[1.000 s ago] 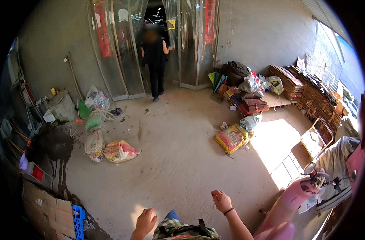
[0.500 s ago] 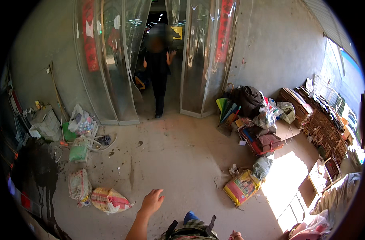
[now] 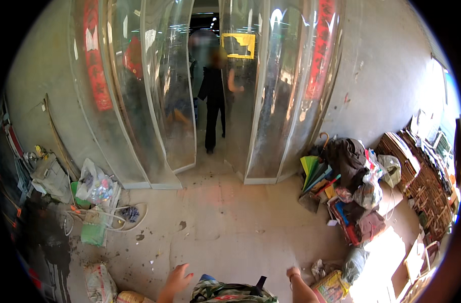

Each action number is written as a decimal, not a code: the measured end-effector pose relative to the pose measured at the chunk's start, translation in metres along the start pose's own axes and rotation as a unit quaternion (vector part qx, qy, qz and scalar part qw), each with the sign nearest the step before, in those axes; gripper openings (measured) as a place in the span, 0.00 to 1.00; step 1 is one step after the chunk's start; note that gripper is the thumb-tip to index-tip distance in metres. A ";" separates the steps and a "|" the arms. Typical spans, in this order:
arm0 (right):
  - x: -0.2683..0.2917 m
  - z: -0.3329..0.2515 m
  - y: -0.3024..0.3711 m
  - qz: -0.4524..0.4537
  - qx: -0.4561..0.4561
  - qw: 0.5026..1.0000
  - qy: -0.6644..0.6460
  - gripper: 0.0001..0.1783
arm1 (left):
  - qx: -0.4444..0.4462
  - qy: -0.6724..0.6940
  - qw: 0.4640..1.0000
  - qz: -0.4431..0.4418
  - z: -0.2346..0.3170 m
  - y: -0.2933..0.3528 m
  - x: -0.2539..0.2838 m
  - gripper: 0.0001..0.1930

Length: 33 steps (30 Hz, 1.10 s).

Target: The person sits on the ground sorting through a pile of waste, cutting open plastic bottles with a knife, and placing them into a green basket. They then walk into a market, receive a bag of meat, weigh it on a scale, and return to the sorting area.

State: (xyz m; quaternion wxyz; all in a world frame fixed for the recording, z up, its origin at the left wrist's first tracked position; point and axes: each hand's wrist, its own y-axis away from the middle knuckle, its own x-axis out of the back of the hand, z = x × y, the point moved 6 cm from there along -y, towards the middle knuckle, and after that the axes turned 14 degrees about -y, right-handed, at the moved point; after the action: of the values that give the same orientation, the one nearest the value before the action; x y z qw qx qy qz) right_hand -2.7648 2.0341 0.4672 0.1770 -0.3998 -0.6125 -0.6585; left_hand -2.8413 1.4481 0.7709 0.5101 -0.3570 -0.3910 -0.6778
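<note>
The left hand [image 3: 176, 282] hangs open, fingers spread, just left of the camouflage bag [image 3: 230, 292] at the lower edge; the right hand [image 3: 294, 275] sits right of the bag, its grip unclear. Beyond the bag, another person [image 3: 214, 96] stands in the curtained doorway [image 3: 210, 101]; a yellow sack [image 3: 331, 287] lies right.

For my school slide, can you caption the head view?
A person's left hand and right hand swing above a camouflage bag near a doorway.

A camouflage-patterned bag [image 3: 230, 293] with a black strap sits upright at the lower edge.
</note>
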 end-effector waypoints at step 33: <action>1.212 -0.504 -0.903 0.553 0.216 0.561 -0.577 0.24 | -0.064 0.363 0.872 0.322 -0.105 -1.574 0.417 0.34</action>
State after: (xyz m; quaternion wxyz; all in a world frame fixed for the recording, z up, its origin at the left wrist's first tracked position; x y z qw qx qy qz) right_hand -4.3221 2.0356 0.8026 0.1966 -0.9045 -0.3673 0.0914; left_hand -4.4721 1.4558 0.8322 0.7822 -0.2242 0.0029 -0.5813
